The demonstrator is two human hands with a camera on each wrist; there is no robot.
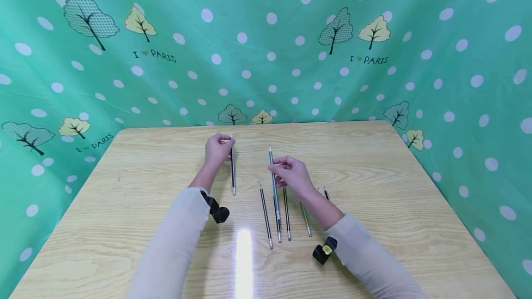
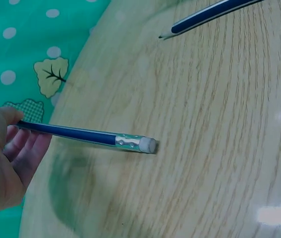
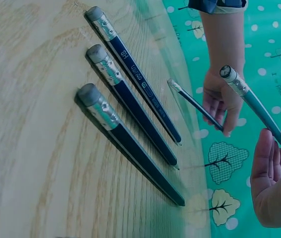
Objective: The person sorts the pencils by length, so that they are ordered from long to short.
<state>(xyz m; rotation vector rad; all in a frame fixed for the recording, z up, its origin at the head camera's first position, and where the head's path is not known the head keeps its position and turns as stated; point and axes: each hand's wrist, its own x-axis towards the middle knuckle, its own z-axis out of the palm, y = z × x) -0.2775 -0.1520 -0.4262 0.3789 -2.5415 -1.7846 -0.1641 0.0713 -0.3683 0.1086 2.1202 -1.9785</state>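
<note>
Toward the back of the table, my left hand point(image 1: 217, 151) pinches a dark blue pencil point(image 1: 233, 174) near its far end. Its eraser end points toward me, close over the wood in the left wrist view. My right hand point(image 1: 293, 176) holds a lighter blue pencil point(image 1: 276, 197) between thumb and fingers, tip pointing away, eraser end raised above the table in the right wrist view. Beneath and beside it lie three dark striped pencils, the left one point(image 1: 266, 216), the middle one point(image 1: 279, 234) and the right one point(image 1: 287, 218), erasers toward me.
A greenish pencil point(image 1: 306, 220) lies beside my right forearm, which partly covers it. Another dark pencil point(image 1: 326, 193) shows beyond that forearm. The wooden table point(image 1: 104, 225) ends at a green dotted cloth point(image 1: 270, 82) at the back and sides.
</note>
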